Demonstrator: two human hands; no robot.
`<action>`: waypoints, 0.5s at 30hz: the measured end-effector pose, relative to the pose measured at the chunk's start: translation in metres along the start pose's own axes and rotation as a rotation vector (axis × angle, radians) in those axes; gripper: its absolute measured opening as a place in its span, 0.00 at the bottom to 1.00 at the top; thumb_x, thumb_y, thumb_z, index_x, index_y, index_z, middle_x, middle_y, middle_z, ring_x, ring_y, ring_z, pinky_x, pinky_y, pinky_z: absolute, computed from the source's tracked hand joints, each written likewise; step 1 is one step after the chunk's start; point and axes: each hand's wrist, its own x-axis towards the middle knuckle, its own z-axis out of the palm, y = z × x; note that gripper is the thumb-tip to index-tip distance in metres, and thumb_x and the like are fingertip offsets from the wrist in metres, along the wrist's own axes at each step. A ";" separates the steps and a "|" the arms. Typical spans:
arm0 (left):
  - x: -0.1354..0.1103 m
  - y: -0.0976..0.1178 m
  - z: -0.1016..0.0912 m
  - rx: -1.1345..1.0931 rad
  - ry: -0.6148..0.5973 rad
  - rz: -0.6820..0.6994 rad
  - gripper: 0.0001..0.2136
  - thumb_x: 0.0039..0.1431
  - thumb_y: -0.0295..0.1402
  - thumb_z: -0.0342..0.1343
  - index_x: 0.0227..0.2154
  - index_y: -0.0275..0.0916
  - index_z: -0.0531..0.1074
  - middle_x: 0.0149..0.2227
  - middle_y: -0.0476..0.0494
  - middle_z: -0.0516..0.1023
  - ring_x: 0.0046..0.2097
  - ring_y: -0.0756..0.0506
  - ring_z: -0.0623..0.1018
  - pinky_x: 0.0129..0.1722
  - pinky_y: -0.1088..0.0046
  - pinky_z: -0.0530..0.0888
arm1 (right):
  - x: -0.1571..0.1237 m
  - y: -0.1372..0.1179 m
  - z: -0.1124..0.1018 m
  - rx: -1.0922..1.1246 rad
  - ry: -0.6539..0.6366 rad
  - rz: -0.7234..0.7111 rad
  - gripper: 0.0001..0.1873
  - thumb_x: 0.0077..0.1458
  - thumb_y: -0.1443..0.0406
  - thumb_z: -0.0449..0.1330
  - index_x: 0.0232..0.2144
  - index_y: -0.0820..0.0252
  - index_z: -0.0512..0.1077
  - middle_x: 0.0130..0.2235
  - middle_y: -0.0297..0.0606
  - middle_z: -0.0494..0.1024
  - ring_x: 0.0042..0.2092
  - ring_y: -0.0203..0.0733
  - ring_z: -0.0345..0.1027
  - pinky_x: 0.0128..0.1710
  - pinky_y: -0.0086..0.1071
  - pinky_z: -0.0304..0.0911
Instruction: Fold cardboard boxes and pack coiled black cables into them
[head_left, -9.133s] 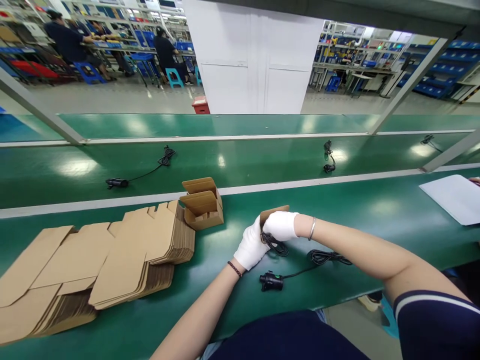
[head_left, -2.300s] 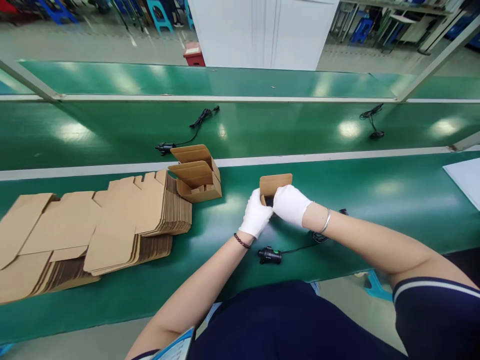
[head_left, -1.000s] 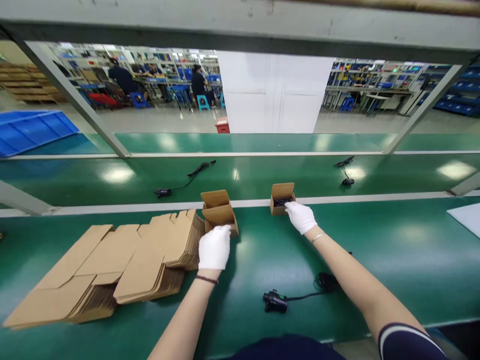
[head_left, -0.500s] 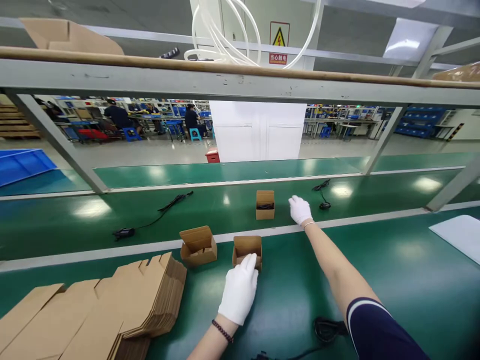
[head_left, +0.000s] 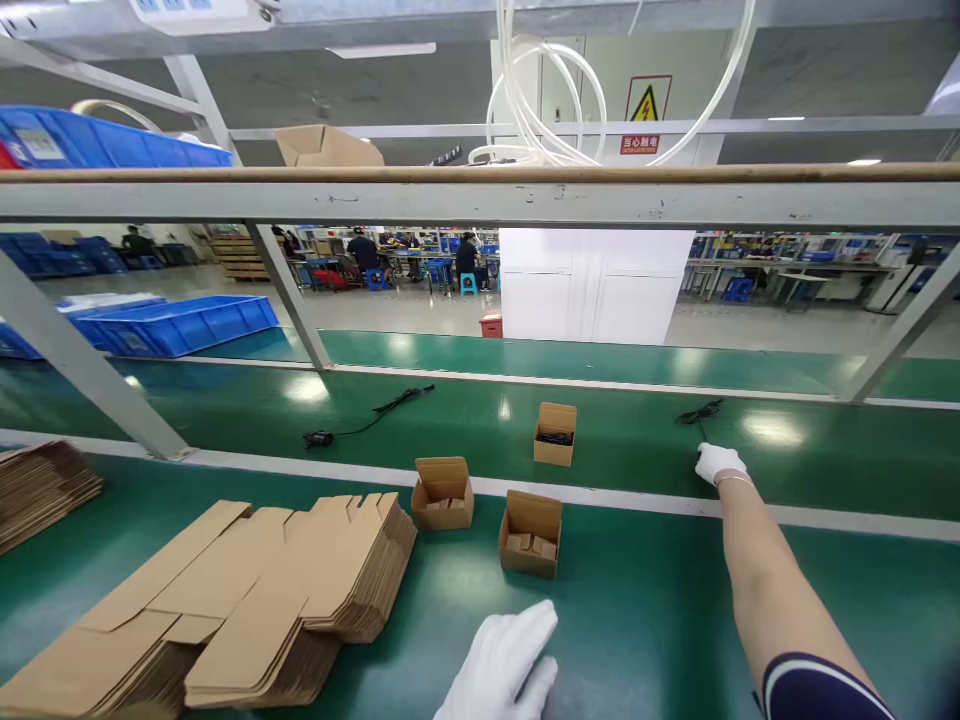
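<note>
My right hand (head_left: 718, 462), in a white glove, reaches far out onto the green conveyor belt (head_left: 420, 425). Its fingers curl down over the near end of a black cable (head_left: 699, 411) whose coil lies just beyond it. My left hand (head_left: 504, 662), also gloved, hovers low over the near bench with fingers stretched out and holds nothing. An open empty cardboard box (head_left: 531, 520) stands just ahead of it. A second open box (head_left: 443, 492) stands to its left. On the belt sits a small open box (head_left: 556, 435) with a black cable inside.
Fanned stacks of flat cardboard blanks (head_left: 240, 590) cover the bench at left, with another pile (head_left: 37, 485) further left. A black corded device (head_left: 319, 438) lies on the belt. Grey frame posts (head_left: 82, 385) and a rail (head_left: 480, 195) cross above. Blue bins (head_left: 172, 325) stand beyond.
My right hand has left the filled box on the belt and moved right to the black cable. My left hand has let go of the empty box and drawn back. The view has tilted up.
</note>
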 end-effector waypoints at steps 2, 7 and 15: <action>0.003 0.005 -0.003 -0.071 -0.029 -0.018 0.20 0.60 0.33 0.53 0.56 0.47 0.66 0.51 0.44 0.78 0.46 0.44 0.79 0.45 0.70 0.79 | -0.008 -0.007 -0.003 0.044 -0.012 -0.049 0.24 0.49 0.68 0.57 0.50 0.71 0.70 0.41 0.57 0.76 0.42 0.54 0.71 0.37 0.38 0.63; 0.025 0.022 -0.004 -0.388 -0.182 -0.203 0.18 0.58 0.31 0.53 0.53 0.45 0.71 0.46 0.43 0.80 0.47 0.44 0.78 0.52 0.63 0.75 | -0.075 -0.033 -0.004 0.135 0.009 -0.233 0.26 0.53 0.63 0.54 0.55 0.65 0.64 0.42 0.50 0.77 0.41 0.49 0.73 0.40 0.35 0.62; 0.052 0.064 0.037 -1.541 -0.393 -0.606 0.44 0.49 0.35 0.65 0.66 0.44 0.46 0.67 0.35 0.53 0.66 0.37 0.58 0.64 0.56 0.57 | -0.266 -0.081 0.022 0.421 -0.059 -0.633 0.44 0.55 0.57 0.57 0.67 0.58 0.43 0.49 0.46 0.76 0.43 0.49 0.75 0.44 0.38 0.67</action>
